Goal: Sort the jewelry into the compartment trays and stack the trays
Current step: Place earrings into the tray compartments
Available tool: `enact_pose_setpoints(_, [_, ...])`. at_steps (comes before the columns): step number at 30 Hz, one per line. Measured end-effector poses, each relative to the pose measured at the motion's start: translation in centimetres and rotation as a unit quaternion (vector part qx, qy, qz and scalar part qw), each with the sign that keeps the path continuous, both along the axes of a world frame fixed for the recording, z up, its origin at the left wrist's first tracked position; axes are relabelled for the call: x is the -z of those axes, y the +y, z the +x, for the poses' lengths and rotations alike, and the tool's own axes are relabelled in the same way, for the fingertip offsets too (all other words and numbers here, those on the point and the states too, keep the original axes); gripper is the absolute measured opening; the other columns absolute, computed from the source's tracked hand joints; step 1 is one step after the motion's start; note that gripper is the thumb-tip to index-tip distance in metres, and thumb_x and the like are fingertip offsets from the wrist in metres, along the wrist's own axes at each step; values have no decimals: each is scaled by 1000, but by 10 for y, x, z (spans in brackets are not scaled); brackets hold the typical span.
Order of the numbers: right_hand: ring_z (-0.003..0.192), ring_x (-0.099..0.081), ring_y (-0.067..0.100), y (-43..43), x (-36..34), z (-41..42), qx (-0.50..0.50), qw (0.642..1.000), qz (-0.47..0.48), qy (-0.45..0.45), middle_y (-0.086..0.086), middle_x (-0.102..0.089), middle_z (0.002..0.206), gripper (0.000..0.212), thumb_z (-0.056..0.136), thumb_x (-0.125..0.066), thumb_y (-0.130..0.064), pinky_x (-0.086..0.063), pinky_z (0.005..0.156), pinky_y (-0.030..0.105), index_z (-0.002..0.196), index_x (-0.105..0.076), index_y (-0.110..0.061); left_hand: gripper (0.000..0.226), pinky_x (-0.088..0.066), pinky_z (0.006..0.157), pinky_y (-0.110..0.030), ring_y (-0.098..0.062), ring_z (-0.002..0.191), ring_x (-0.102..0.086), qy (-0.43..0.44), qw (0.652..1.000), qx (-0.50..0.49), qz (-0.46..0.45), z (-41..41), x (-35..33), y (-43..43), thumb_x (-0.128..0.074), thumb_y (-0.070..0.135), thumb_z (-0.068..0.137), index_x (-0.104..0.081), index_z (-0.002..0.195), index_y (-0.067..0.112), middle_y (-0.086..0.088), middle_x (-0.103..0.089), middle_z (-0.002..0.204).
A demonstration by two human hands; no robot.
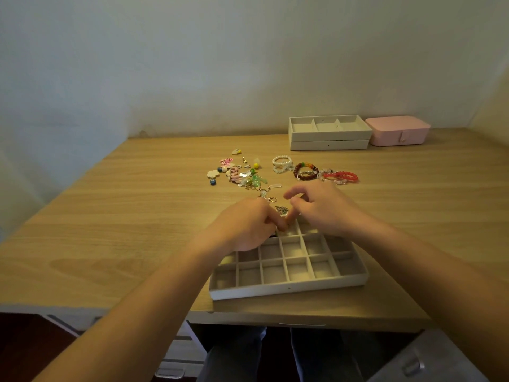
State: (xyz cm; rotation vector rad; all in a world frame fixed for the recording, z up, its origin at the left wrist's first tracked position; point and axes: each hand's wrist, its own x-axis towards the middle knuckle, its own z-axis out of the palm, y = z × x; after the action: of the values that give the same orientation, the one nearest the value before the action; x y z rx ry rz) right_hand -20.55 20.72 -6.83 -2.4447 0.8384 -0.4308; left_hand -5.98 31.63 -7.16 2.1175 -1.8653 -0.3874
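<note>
A grey compartment tray (289, 289) with many small square cells lies at the front edge of the bench (110, 230), a little right of the middle. Both hands are over its far row. The left hand (242, 224) has its fingers curled in, tips drawn together above one far cell, and the right hand (322, 208) reaches one finger down to meet them while its other fingers stay bent and lifted. Whether either hand is pinching a piece cannot be told, as the fingers hide the spot. Just beyond the fingertips a small silvery piece (281, 209) rests on the wood. Further back, toward the middle of the bench, a loose heap of earrings and charms (239, 173) lies to the left, with a pearl bracelet (282, 164) and several bead bracelets (325, 173) in a row to its right. At the far edge, right of centre, two stacked trays (329, 144) sit with a pink box (398, 132) just beside them.
</note>
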Motion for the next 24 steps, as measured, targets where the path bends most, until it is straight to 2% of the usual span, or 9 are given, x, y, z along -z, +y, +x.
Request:
enact_pose_setpoints(2, [76,-64,-12,1,1,0,-16,1000,7,10,-13,-76,81,31,105,-50,-23,-51,80,26,132,-64,-19,37,-52,86,-35,-17,98,-60,-26,1000,4,5,-1,0,0,-52,16,93,-76,106,40,5,-70,110])
enact_pose_setpoints(4, [88,-68,-3,3,2,0,-24,999,2,21,-12,-77,83,33,104,-50,-24,-53,93,33,135,-63,-18,36,-52,85,-36,-17,98,-60,-36,999,3,3,-2,-1,0,-52,17,93,-76,106,40,5,-69,109])
enact_pose_setpoints(10, [91,-68,-1,6,-2,-1,-31,999,4,16,-13,-76,82,34,105,-49,-24,-50,97,33,137,-61,-19,37,-51,82,-33,-15,96,-59,-56,998,15,10,-2,-1,1,-51,17,94,-75,108,42,9,-64,99])
enact_pose_setpoints(13, [82,-66,-4,3,-2,0,-20,1000,9,9,-13,-75,79,30,105,-49,-23,-51,85,29,131,-65,-20,36,-53,85,-34,-14,97,-61,-40,999,13,1,-1,-2,1,-52,16,94,-76,106,40,9,-69,109])
enact_pose_setpoints(16, [73,-64,-4,-3,-1,3,4,1000,-8,-16,-12,-74,82,25,103,-52,-25,-52,73,27,118,-71,-24,33,-55,81,-35,-13,89,-64,14,999,-25,-34,5,-2,1,-53,15,93,-77,94,37,12,-71,98])
enact_pose_setpoints(19, [82,-61,2,-9,2,6,-19,999,-41,26,-15,-68,90,18,98,-60,-31,-54,73,27,107,-76,-28,27,-55,81,-37,-10,86,-63,32,992,-84,-93,19,1,0,-54,17,89,-72,81,36,14,-69,91])
enact_pose_setpoints(21, [81,-61,2,-11,5,8,-38,996,-41,74,-16,-67,87,16,95,-65,-32,-49,68,23,101,-79,-27,21,-54,80,-36,-10,88,-61,23,988,-118,-95,27,3,2,-57,18,88,-70,85,34,13,-65,90])
enact_pose_setpoints(24, [81,-64,5,-15,8,13,-34,995,-38,87,-13,-70,85,15,94,-66,-32,-53,71,28,94,-79,-25,16,-52,75,-32,-12,87,-60,38,987,-143,-64,38,7,3,-58,20,89,-70,90,31,13,-61,86])
